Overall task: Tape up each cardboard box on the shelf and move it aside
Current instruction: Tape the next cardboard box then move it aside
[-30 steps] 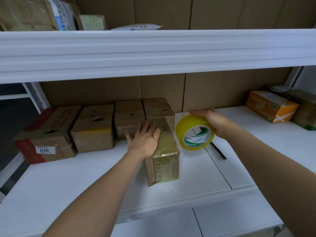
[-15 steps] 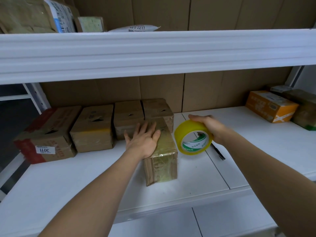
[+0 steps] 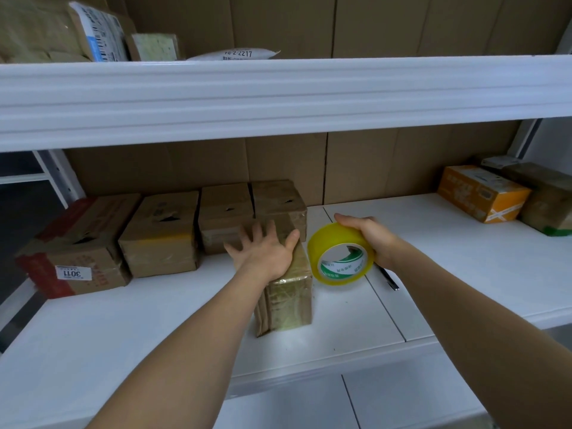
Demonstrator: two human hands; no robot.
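Far left, four boxes (image 3: 161, 233) sit in a row at the back of the shelf (image 3: 433, 274), prob. set aside w/ tape on. My left hand (image 3: 266, 255) lies flat, fingers (image 3: 263, 230) spread, grasping nothing, just pressing on the box (image 3: 288, 292) out front so it won't slide. Shiny tape already covers it. Right hand (image 3: 371, 239) clenched over the roll (image 3: 340, 255), just beside the box, ready for another strip. Pen (image 3: 390, 278) behind my wrist.
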